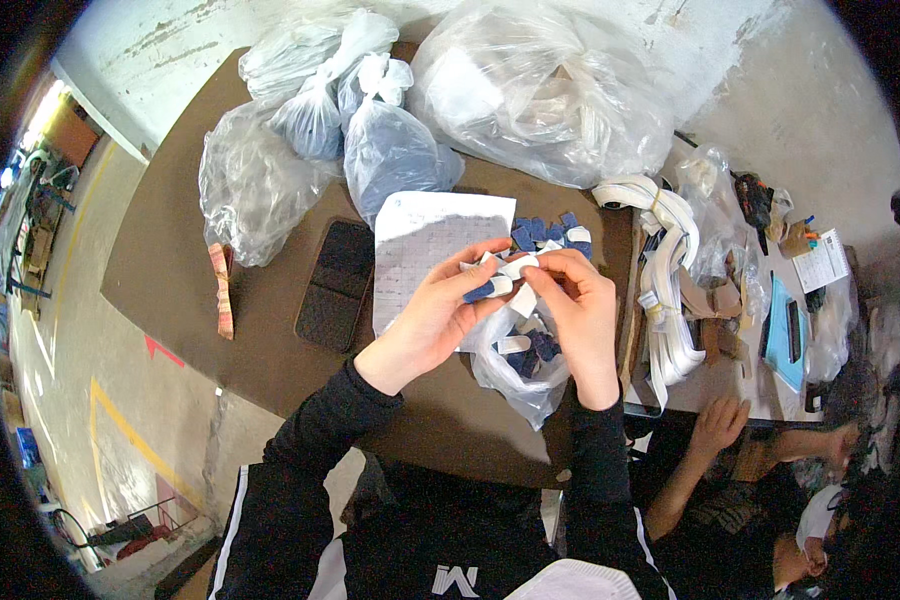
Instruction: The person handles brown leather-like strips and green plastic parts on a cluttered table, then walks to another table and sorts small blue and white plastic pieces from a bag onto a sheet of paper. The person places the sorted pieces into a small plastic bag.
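Observation:
Above the table's middle, my left hand is closed around several small white and navy tabs, which look like fabric. My right hand meets it from the other side, thumb and forefinger pinching the end of a white tab. Just below the hands lies an open clear plastic bag with more navy and white tabs inside. A loose pile of navy tabs sits beyond my fingers. Partly under my left hand is a printed sheet of paper.
Knotted plastic bags and a large clear bag line the table's far side. A dark phone and a patterned strip lie left. White bundled tape runs along the right; a co-worker's hand rests beside that side table.

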Available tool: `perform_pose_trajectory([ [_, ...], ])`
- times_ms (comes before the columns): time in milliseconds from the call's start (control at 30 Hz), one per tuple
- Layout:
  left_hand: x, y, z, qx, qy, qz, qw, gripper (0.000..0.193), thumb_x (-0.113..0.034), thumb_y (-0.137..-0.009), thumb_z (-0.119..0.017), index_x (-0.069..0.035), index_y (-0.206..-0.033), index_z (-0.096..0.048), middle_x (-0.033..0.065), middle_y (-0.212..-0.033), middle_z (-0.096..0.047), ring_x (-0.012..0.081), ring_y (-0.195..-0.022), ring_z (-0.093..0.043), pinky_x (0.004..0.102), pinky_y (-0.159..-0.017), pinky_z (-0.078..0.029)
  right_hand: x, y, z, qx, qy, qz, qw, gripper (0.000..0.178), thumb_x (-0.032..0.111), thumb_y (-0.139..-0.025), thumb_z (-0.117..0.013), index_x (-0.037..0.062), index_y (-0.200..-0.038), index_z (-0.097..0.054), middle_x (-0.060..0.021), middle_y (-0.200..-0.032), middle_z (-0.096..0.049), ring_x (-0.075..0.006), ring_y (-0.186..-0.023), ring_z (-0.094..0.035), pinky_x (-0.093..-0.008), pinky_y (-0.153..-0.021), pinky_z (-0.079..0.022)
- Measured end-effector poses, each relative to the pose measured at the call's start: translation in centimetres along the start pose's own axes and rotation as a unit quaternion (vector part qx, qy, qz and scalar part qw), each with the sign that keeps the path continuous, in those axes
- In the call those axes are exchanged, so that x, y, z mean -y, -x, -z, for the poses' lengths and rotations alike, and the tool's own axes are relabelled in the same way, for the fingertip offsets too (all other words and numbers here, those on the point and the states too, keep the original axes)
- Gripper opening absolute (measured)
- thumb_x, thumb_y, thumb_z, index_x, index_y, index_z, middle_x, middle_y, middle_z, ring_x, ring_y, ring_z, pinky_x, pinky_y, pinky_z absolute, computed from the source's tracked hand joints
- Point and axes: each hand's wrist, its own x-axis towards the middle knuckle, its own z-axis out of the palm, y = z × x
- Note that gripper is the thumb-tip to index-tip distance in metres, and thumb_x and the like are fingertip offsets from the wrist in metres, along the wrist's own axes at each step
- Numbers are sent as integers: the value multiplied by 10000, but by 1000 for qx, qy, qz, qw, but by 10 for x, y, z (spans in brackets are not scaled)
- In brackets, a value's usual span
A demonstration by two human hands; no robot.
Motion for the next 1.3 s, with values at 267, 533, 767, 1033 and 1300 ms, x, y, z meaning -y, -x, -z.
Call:
perform_pose_trajectory([
  [267,-13,5,-6,28,-21,-39,999,412,-143,-1021,-447,2,-1403,-401,162,-1366,-516,220,-1241,-532,327,-1046,-451,23,28,32,59,146,11,987,105,34,-852,-679,-37,-929,-669,-27,-905,-621,-91,-835,-574,-232,-761,-456],
  [533,4,2,-1,89,-24,-16,996,398,-173,-1011,-481,-3,-1369,-459,128,-1390,-503,194,-1228,-534,322,-1023,-458,18,25,-10,-17,-33,-22,999,249,20,-811,-732,-10,-1038,-633,-48,-872,-631,-103,-739,-614,-233,-668,-496],
  [767,0,6,-10,115,13,14,993,425,-166,-1006,-489,-8,-1393,-419,150,-1419,-468,191,-1254,-510,308,-1053,-441,17,29,-1,-46,-78,-89,992,86,-9,-866,-669,-44,-945,-661,-34,-804,-653,-87,-708,-623,-205,-667,-503],
  [1033,-4,2,0,46,-25,-82,995,181,-130,-1002,-495,-29,-1144,-542,163,-1315,-547,220,-1225,-546,312,-1004,-494,10,38,35,-11,-91,-95,991,139,22,-838,-699,-20,-970,-685,-53,-843,-683,-107,-757,-630,-226,-689,-486],
  [1300,10,4,-2,-32,-151,-35,987,171,-70,-934,-611,7,-1082,-648,80,-1014,-675,148,-954,-658,285,-872,-562,15,32,10,23,11,-58,998,154,25,-847,-683,-25,-993,-683,-33,-920,-669,-81,-800,-584,-215,-727,-450],
])
